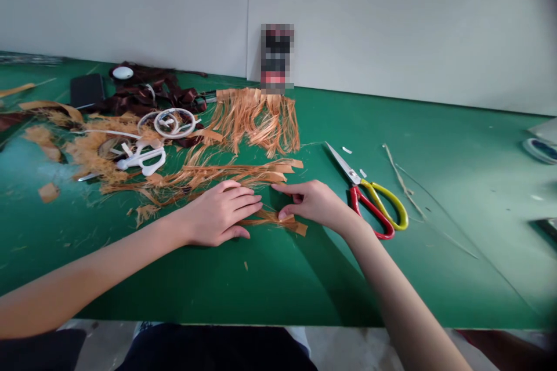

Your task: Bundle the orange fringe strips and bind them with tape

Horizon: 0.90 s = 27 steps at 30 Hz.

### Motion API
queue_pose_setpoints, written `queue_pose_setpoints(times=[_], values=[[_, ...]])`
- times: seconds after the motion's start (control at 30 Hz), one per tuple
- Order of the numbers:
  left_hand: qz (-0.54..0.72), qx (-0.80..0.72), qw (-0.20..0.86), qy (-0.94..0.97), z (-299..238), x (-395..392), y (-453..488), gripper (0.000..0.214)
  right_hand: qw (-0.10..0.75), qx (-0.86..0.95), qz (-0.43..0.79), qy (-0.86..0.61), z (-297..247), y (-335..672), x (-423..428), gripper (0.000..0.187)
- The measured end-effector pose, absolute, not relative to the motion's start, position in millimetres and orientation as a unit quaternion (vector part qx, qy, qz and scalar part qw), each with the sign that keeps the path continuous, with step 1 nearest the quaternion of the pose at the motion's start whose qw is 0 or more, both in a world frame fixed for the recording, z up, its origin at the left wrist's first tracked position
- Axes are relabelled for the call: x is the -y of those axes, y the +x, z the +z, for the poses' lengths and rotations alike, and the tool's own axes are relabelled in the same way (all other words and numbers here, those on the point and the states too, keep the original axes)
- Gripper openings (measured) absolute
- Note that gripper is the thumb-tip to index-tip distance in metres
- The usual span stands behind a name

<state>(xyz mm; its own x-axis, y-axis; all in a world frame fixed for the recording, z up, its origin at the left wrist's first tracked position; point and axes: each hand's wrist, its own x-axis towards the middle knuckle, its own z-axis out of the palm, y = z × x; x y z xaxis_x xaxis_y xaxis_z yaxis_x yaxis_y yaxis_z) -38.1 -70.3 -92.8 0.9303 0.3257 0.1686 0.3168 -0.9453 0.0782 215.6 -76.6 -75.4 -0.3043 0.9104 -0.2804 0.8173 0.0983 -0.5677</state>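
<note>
Because the orange strips (pixel 298 227) are thin and loose, the left hand (pixel 224 213) in the head view seems laid flat over them to steady them on the green counter (pixel 174 290), its fingers extended and clasping nothing visible. The right hand (pixel 315 203) sets its thumb by their right ends, index finger apart; whether its curled fingers grip anything, I cannot tell. Scissors (pixel 354 178) lie just beside the right forearm, handles nearer the person, presumably for easy reach. The strips look flat and blunt at the right, with fine threads straying.
</note>
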Motion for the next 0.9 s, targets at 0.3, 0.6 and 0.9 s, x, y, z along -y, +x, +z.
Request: queue_pose_setpoints(times=[0.3, 0.6, 0.9], values=[[0.119, -0.208, -0.035, 0.970, -77.4, 59.5, -58.2, 0.047, 0.049, 0.740, 0.334, -0.581, -73.3, 220.0, 73.9, 0.063], [0.105, -0.237, -0.066, 0.963, -71.7, 55.9, -68.9, 0.043, 0.053, 0.754, 0.315, -0.574, -72.3, 219.1, 71.3, 0.063], [0.086, -0.176, 0.040, 0.980, -89.7, 70.2, -41.5, 0.050, 0.147, 0.717, 0.355, -0.581, -72.3, 217.2, 73.1, 0.042]])
